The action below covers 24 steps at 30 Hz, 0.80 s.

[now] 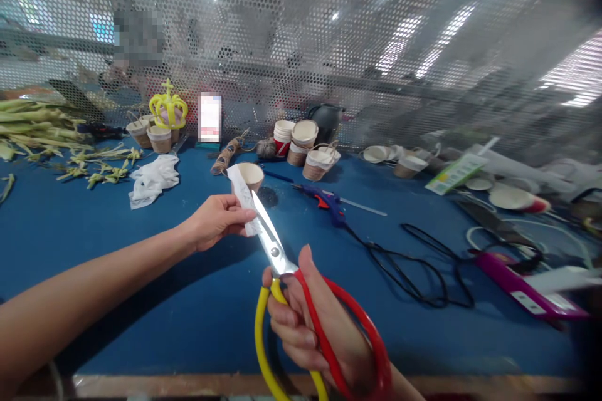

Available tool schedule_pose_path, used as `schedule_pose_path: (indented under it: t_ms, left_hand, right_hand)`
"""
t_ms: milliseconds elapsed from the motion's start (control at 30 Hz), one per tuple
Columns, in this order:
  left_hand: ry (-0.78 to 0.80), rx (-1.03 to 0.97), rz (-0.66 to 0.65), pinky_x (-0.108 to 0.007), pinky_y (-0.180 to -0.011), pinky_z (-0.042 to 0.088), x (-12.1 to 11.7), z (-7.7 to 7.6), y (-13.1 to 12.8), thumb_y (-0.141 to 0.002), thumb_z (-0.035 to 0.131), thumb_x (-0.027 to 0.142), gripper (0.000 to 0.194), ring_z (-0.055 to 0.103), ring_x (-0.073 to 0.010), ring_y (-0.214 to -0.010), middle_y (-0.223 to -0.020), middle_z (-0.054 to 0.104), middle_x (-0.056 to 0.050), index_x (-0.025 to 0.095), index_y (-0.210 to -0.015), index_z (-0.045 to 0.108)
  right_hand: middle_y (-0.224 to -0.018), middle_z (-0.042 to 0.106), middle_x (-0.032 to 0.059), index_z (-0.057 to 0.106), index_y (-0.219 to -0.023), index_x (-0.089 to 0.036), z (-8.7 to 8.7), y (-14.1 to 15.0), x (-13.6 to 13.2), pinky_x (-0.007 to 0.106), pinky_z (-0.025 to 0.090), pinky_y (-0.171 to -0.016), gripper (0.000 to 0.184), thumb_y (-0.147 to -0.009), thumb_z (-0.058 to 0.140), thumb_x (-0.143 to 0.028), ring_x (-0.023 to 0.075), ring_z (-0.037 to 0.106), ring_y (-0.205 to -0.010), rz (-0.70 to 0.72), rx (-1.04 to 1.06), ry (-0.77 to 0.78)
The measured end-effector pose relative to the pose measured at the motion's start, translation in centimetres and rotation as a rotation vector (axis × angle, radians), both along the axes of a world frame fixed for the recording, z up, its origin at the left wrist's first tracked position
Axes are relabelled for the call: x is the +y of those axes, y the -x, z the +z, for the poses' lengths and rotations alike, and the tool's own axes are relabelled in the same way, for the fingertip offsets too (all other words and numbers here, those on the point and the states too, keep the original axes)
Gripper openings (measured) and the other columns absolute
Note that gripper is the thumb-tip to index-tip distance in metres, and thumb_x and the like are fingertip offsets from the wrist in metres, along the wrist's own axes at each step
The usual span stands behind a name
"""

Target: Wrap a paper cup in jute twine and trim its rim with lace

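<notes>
My left hand (221, 219) pinches a narrow white strip (241, 188) that looks like lace or thin fabric, held slanting above the table. In my right hand (315, 319) is a large pair of scissors (273, 249) with one red and one yellow handle loop. Its blades are slightly parted and point up toward the strip, right beside its edge; whether they touch it I cannot tell. Just behind the strip stands a small cup (251, 175) with a brownish wrap and pale inside, partly hidden by the strip.
A blue glue gun (324, 199) lies right of centre, its black cable (423, 282) looping toward a purple power strip (522, 285). Several wrapped cups (317, 164) and twine (226, 156) stand behind. Crumpled white fabric (154, 180) and dried husks (42, 122) lie left. A perforated metal screen (282, 31) closes the back.
</notes>
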<state>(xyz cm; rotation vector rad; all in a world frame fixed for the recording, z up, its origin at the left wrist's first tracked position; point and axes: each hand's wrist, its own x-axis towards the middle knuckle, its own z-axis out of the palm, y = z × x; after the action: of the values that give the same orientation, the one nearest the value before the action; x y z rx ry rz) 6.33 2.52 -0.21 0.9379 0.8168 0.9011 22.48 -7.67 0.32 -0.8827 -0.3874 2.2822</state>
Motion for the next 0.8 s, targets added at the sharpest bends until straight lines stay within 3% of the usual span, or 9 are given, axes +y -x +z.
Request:
schedule_pose_path:
  t_ms: [467, 800]
  left_hand:
    - [-0.026, 0.001, -0.030, -0.021, -0.052, 0.050, 0.0, -0.2, 0.0, -0.053, 0.081, 0.021, 0.031, 0.061, -0.0104, -0.054, -0.063, 0.066, -0.002, 0.008, -0.076, 0.065]
    - [-0.018, -0.015, -0.037, -0.021, -0.053, 0.050, -0.1, -0.2, 0.1, -0.049, 0.083, 0.025, 0.038, 0.061, -0.0105, -0.054, -0.063, 0.066, -0.002, 0.007, -0.077, 0.064]
  right_hand:
    - [-0.052, 0.042, -0.0034, 0.055, -0.083, -0.016, 0.1, 0.4, 0.0, 0.010, 0.019, -0.030, 0.069, -0.076, 0.021, -0.075, 0.0017, 0.031, -0.036, -0.043, 0.073, -0.057]
    - [-0.052, 0.038, -0.0047, 0.054, -0.082, -0.016, 0.9, 0.3, 0.9, 0.010, 0.013, -0.031, 0.064, -0.079, 0.022, -0.071, 0.0009, 0.023, -0.036, -0.012, 0.058, -0.013]
